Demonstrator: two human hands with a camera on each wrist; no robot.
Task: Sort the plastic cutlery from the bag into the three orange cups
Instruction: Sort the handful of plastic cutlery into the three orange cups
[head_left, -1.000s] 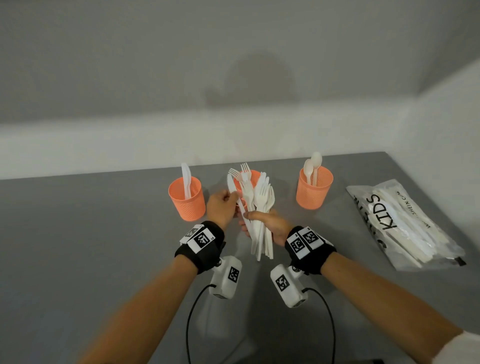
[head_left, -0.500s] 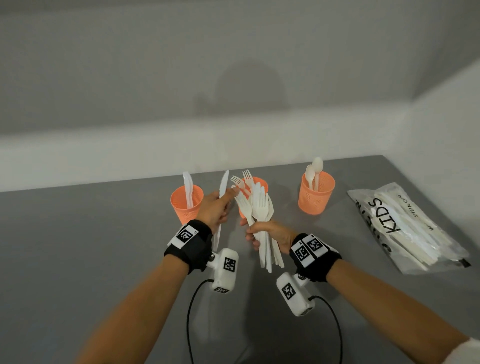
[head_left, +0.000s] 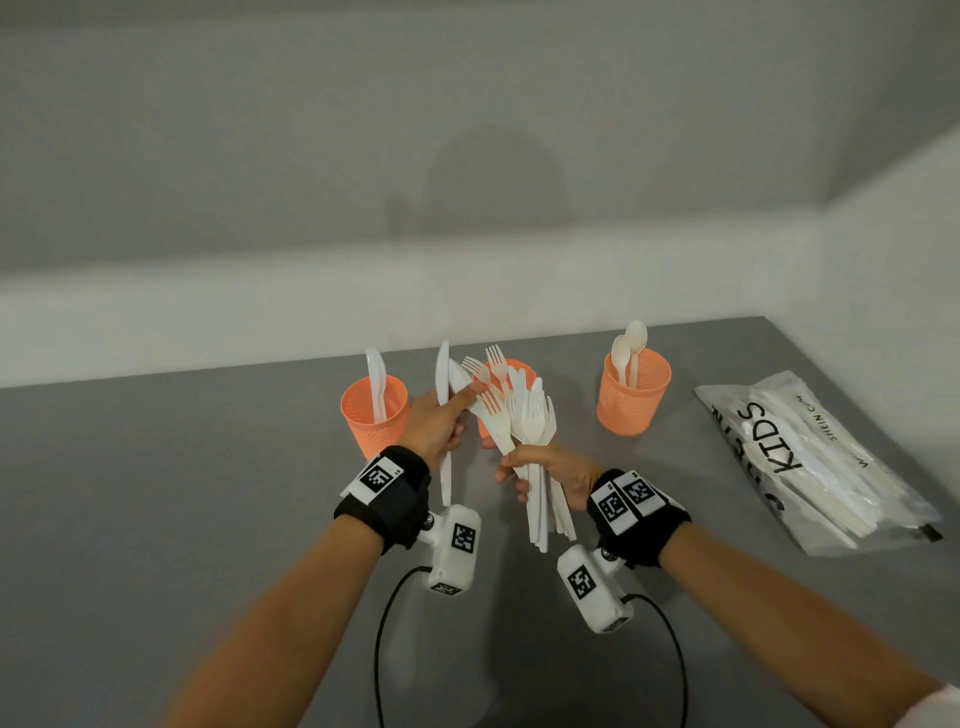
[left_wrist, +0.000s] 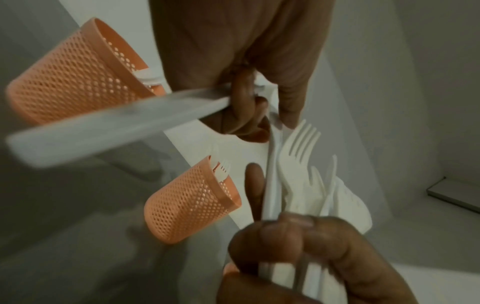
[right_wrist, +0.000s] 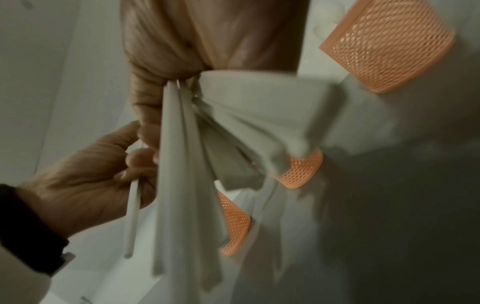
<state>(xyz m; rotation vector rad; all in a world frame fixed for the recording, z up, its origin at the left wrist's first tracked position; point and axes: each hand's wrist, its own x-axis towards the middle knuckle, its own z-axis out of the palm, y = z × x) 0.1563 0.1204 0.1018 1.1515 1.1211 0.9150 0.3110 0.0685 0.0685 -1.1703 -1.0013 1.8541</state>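
Note:
My left hand (head_left: 442, 419) grips a white plastic knife (head_left: 443, 387) upright, and its forefinger reaches out to the top of the cutlery bundle (head_left: 530, 423). My right hand (head_left: 540, 467) grips that bundle of forks and knives by the handles, in front of the middle orange cup (head_left: 519, 370). The middle cup holds forks. The left orange cup (head_left: 375, 418) holds a knife, and the right orange cup (head_left: 632, 400) holds two spoons. In the left wrist view the knife (left_wrist: 116, 125) is a blur beside the left cup (left_wrist: 72, 82). The right wrist view shows the bundle's handles (right_wrist: 192, 164) fanned out below my right hand (right_wrist: 207, 41).
The clear cutlery bag (head_left: 810, 457), printed KIDS, lies at the right of the grey table (head_left: 156, 493) with more pieces inside. A white wall runs along the table's back and right sides. Two black cables hang from the wrist cameras.
My left hand has drawn one knife out of the bundle to the left and now holds it apart. My right hand has kept its grip on the bundle.

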